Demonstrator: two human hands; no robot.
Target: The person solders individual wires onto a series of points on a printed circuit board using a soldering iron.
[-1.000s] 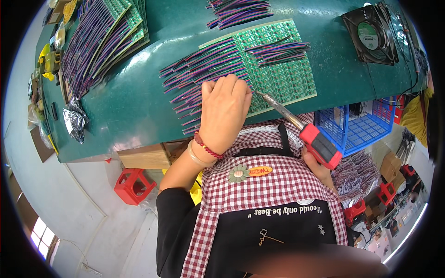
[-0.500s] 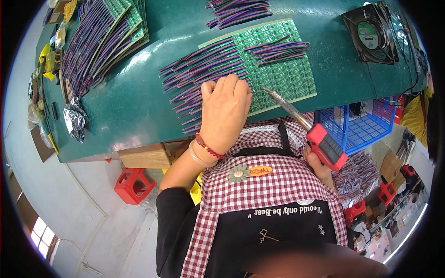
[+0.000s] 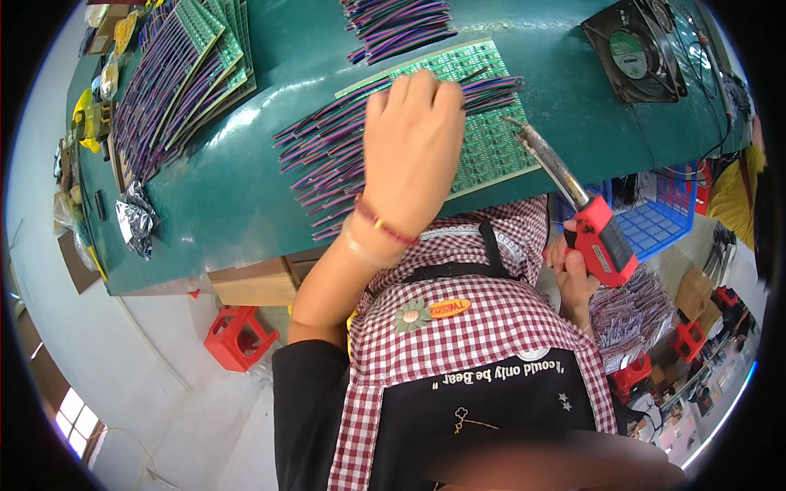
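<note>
A green circuit board panel (image 3: 495, 155) lies on the bench in front of me. Rows of thin multicoloured wires (image 3: 323, 168) stick out over its left side. My left hand (image 3: 416, 143) is above the board with its fingers curled down, beside a loose bundle of wires (image 3: 498, 92) lying across the board. Its fingertips are hidden, so what they hold does not show. On the right, my right hand (image 3: 575, 274) is closed round the red and black handle of a soldering iron (image 3: 565, 173). The iron's tip points up and left, over the board's right edge.
More wires (image 3: 397, 29) lie beyond the board. Stacked wired boards (image 3: 176, 90) and crumpled foil (image 3: 137, 221) are at the left. A black fan (image 3: 630, 53) stands at the far right. Below the bench edge is a blue basket (image 3: 655, 229).
My left hand has moved away from me and slightly right, from the wire rows to the loose bundle. The soldering iron has drawn back right, its tip leaving the middle of the board.
</note>
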